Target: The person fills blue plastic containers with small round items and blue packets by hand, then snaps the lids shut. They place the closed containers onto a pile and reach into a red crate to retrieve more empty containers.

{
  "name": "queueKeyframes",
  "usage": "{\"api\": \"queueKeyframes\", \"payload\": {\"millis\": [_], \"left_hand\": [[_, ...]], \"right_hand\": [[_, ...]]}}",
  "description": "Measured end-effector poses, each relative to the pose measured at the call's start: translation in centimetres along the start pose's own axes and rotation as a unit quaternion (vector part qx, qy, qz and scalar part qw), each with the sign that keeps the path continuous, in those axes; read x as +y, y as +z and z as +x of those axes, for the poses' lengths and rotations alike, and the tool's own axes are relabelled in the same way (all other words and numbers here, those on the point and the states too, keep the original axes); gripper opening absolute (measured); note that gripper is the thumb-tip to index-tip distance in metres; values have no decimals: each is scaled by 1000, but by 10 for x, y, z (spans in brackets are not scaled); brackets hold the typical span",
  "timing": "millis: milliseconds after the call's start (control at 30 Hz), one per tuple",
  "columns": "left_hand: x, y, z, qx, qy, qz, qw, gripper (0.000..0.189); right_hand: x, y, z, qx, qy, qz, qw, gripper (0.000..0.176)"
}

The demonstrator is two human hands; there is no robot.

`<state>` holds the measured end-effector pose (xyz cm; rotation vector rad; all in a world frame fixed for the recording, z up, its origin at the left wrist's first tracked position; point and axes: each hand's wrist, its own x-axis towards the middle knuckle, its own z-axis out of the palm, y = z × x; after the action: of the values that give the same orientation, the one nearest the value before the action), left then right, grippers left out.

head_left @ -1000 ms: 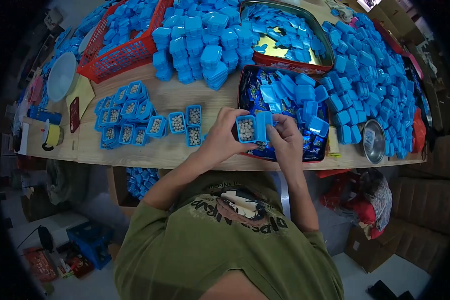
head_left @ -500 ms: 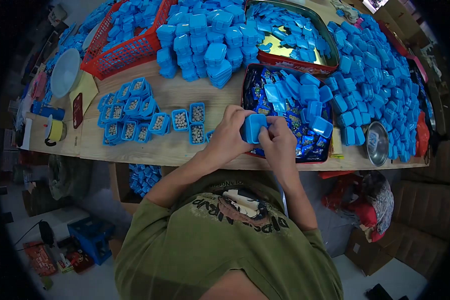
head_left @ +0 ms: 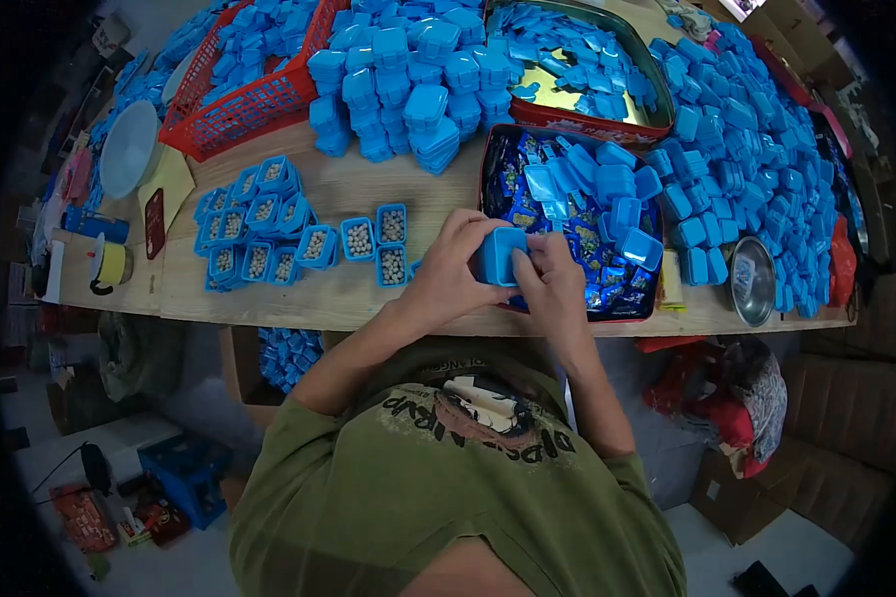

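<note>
A small blue plastic box (head_left: 501,258) is held between my two hands over the front edge of the table. My left hand (head_left: 453,261) wraps around its left side, fingers closed. My right hand (head_left: 551,274) grips its right side, with the thumb pressed on the face toward me. Just behind my right hand lies a tin tray (head_left: 655,298) with dark blue packets (head_left: 530,214) and loose blue boxes (head_left: 615,182) in it. Left of my hands stand open blue boxes (head_left: 357,239) filled with small pale balls; one is partly hidden behind my left hand.
Stacked blue boxes (head_left: 393,90) rise at the back, beside a red basket (head_left: 234,124). A tin of flat blue pieces (head_left: 607,124) stands behind the packets. To the right are a large heap of blue boxes (head_left: 737,139) and a metal bowl (head_left: 752,308).
Both hands have shifted very slightly left with the blue box, which is tilted a little differently. The rest of the table looks the same.
</note>
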<state>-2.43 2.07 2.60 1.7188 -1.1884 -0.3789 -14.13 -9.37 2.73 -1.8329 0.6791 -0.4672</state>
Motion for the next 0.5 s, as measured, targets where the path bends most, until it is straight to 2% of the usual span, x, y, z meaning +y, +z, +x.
{"api": "queueKeyframes", "payload": {"millis": [33, 67, 133, 167, 200, 267, 367, 500], "left_hand": [[1, -3, 0, 5, -17, -7, 1000, 68], [1, -6, -1, 10, -34, -14, 999, 66], [-8, -14, -2, 35, -52, -19, 998, 65], [-13, -18, -2, 59, -69, -23, 996, 63], [-18, -21, -4, 58, -70, -25, 996, 63], [-24, -26, -6, 105, -77, -35, 991, 65], [-18, -29, -7, 98, -73, -20, 992, 64], [-19, -28, -10, 72, -77, -2, 994, 65]], "right_hand": [[-1, -4, 2, -43, 28, 65, 997, 17], [1, -8, 5, -42, 28, 64, 997, 17], [7, -20, 12, 4, -69, -41, 997, 16], [11, -26, 15, 7, -149, -128, 981, 15], [14, -29, 13, 8, -147, -129, 981, 15], [18, -31, 8, -50, -217, -357, 907, 28], [14, -17, 4, -71, -174, -391, 901, 34], [13, -12, 5, -97, -154, -434, 882, 32]]}}
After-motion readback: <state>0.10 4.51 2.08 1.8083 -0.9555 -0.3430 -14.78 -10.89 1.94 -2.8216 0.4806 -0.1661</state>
